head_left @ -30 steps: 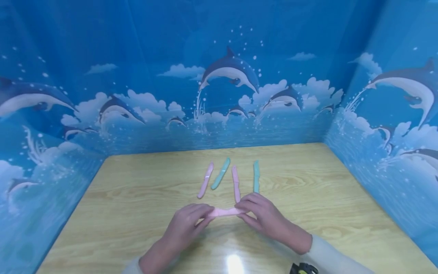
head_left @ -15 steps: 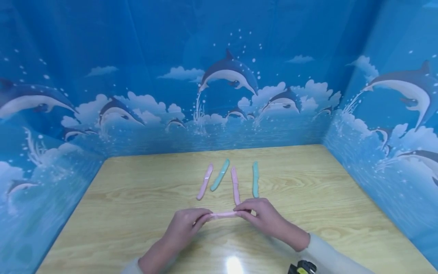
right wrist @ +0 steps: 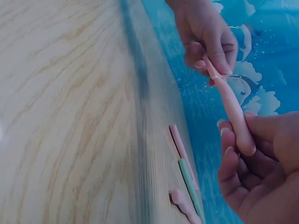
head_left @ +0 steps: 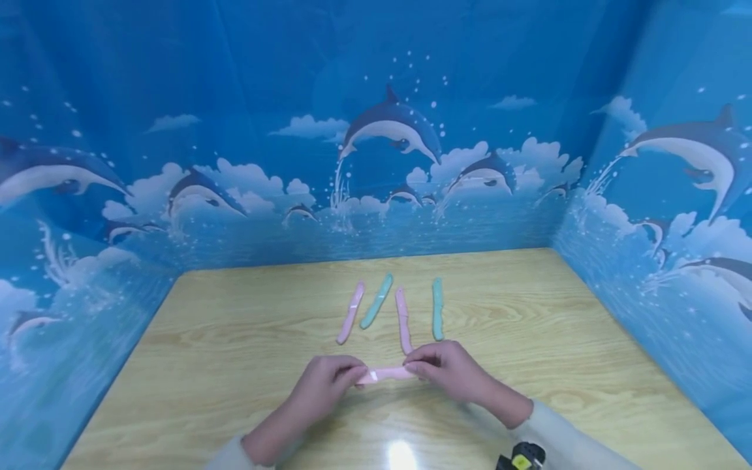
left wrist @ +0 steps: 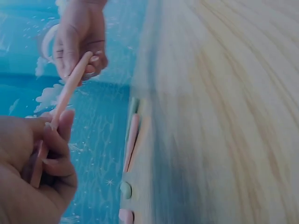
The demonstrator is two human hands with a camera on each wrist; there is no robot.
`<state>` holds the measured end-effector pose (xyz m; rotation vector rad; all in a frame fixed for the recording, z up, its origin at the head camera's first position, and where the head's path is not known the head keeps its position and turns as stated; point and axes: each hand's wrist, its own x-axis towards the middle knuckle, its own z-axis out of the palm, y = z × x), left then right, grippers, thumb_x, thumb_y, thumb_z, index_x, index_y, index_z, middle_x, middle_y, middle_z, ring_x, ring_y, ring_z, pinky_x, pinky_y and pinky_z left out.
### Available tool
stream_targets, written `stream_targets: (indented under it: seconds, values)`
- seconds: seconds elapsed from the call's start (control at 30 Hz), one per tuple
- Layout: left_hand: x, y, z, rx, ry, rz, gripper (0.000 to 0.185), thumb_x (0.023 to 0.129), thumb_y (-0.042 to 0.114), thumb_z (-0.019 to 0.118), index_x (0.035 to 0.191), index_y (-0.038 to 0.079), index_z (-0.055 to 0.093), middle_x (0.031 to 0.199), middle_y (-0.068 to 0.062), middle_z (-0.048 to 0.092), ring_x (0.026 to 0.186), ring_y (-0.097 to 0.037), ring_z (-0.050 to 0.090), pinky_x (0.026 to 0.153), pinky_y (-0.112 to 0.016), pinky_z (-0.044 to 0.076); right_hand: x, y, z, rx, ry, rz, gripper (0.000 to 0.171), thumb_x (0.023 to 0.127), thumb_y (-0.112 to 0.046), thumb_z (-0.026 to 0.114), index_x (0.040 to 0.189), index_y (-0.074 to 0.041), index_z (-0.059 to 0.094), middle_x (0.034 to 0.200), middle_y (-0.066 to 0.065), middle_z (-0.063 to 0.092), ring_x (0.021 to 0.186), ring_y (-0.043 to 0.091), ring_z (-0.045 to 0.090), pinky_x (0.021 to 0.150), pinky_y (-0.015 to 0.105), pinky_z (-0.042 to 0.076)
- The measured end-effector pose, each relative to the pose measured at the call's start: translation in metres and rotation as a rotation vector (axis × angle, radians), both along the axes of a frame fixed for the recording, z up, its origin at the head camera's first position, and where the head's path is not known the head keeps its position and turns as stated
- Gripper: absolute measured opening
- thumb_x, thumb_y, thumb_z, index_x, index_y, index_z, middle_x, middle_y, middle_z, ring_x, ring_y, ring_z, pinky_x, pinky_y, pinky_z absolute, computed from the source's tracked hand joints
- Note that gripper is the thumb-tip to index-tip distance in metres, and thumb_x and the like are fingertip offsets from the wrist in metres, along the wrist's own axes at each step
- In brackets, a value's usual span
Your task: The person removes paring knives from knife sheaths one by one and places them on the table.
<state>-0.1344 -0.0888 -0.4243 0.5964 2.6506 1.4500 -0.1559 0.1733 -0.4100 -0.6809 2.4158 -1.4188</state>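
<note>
Pinching a soft pink strip by its ends just above the wooden table, the left hand and right hand were mid-stretch (next seemed an even pull), near four smooth pink and teal strips lying beyond.

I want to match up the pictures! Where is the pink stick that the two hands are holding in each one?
Head view: the held pink stick lies low in the middle, between the left hand and the right hand.
Left wrist view: it slants across the upper left.
Right wrist view: it slants down the right side.
Shared landmark: the wooden table, also seen at and.
</note>
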Motion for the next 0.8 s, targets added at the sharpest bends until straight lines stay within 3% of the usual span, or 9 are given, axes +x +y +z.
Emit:
stream_targets:
  seconds: [0.13, 0.27, 0.5, 0.63, 0.73, 0.8]
  values:
    - [-0.0012, -0.0027, 0.0034, 0.065, -0.222, 0.015, 0.020, 0.095, 0.023, 0.062, 0.098, 0.006, 0.072, 0.072, -0.003, 0.068, 0.048, -0.005, 0.042, 0.039, -0.012, 0.035, -0.0023, -0.0007, -0.0008, -0.059, -0.142, -0.030, 0.026, 0.093, -0.021, 0.065, 0.106, 0.001, 0.070, 0.087, 0.005, 0.072, 0.078, 0.027, 0.068, 0.069, 0.037, 0.061]
    - [-0.0018, -0.0031, 0.0061, 0.069, -0.285, 0.018, 0.019, 0.095, 0.023, 0.062, 0.096, 0.007, 0.072, 0.068, -0.008, 0.064, 0.049, -0.007, 0.042, 0.040, -0.012, 0.034, -0.0026, -0.0016, -0.0023, -0.093, -0.219, -0.054, 0.029, 0.093, -0.022, 0.066, 0.107, 0.003, 0.069, 0.088, 0.006, 0.071, 0.077, 0.023, 0.068, 0.072, 0.036, 0.060]
    - [-0.0007, -0.0030, 0.0089, 0.025, -0.233, 0.011, 0.017, 0.095, 0.021, 0.061, 0.094, 0.007, 0.072, 0.069, 0.002, 0.064, 0.051, -0.007, 0.040, 0.041, -0.013, 0.032, -0.0032, -0.0036, -0.0052, -0.110, -0.247, -0.070, 0.029, 0.093, -0.021, 0.066, 0.107, 0.004, 0.069, 0.085, 0.007, 0.071, 0.072, 0.016, 0.065, 0.069, 0.034, 0.060]
    - [-0.0005, -0.0045, 0.0084, -0.018, -0.193, 0.023, 0.026, 0.098, 0.029, 0.057, 0.088, 0.009, 0.071, 0.068, 0.000, 0.063, 0.052, -0.007, 0.043, 0.043, -0.016, 0.036, -0.0035, -0.0046, -0.0058, -0.097, -0.257, -0.086, 0.031, 0.092, -0.024, 0.066, 0.108, 0.003, 0.069, 0.083, 0.005, 0.070, 0.074, 0.017, 0.065, 0.071, 0.036, 0.060]
    - [-0.0010, -0.0061, 0.0084, -0.077, -0.106, 0.068, 0.035, 0.100, 0.039, 0.051, 0.092, 0.011, 0.070, 0.070, 0.000, 0.063, 0.054, -0.007, 0.047, 0.045, -0.018, 0.042, -0.0036, -0.0050, -0.0069, -0.089, -0.251, -0.098, 0.033, 0.092, -0.028, 0.067, 0.108, 0.001, 0.069, 0.084, 0.004, 0.070, 0.076, 0.019, 0.065, 0.073, 0.038, 0.060]
    - [-0.0009, -0.0066, 0.0095, -0.124, -0.028, 0.114, 0.037, 0.100, 0.042, 0.051, 0.106, 0.011, 0.069, 0.080, 0.000, 0.067, 0.060, -0.006, 0.054, 0.050, -0.020, 0.047, -0.0035, -0.0051, -0.0077, -0.093, -0.243, -0.099, 0.034, 0.092, -0.029, 0.067, 0.107, 0.001, 0.069, 0.084, 0.004, 0.070, 0.077, 0.021, 0.065, 0.073, 0.038, 0.060]
